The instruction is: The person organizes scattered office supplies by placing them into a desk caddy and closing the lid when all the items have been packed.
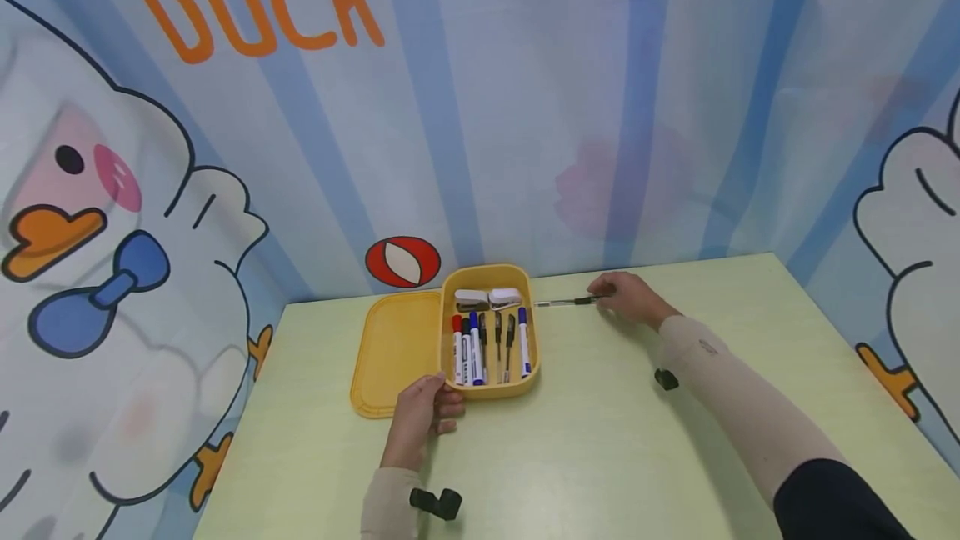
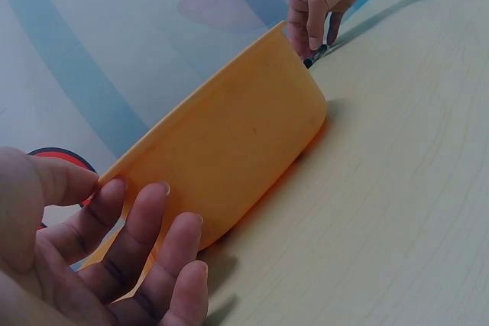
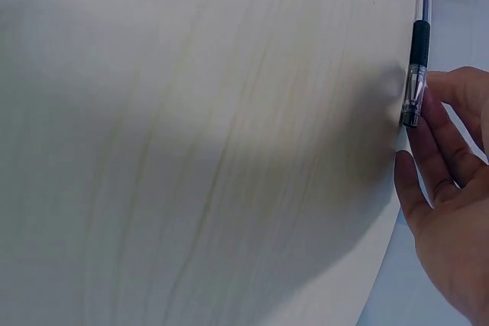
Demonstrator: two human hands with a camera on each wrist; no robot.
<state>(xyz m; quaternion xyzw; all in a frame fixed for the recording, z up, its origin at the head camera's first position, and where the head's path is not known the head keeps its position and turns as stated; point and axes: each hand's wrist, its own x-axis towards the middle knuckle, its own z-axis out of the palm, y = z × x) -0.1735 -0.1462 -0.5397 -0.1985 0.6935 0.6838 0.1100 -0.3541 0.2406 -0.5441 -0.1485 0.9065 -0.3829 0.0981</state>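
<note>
A yellow plastic box (image 1: 491, 392) stands on the table, holding several markers and pens in its front part. My left hand (image 1: 422, 419) pinches the box's near-left rim between thumb and index finger; in the left wrist view its other fingers (image 2: 179, 253) spread along the outer wall. To the right of the box, my right hand (image 1: 630, 294) grips a clear gel pen (image 1: 564, 302) with a black grip section. The pen's far end points left at the box wall. In the right wrist view, fingers and thumb are at the pen's clip end (image 3: 413, 93).
A yellow lid (image 1: 393, 348) lies left of the box, partly behind it. Two white staplers (image 1: 472, 296) sit at the back inside the box, above a red-capped marker (image 1: 457, 340) and blue-capped ones. A striped duck-print curtain (image 1: 510, 107) hangs along the table's back edge.
</note>
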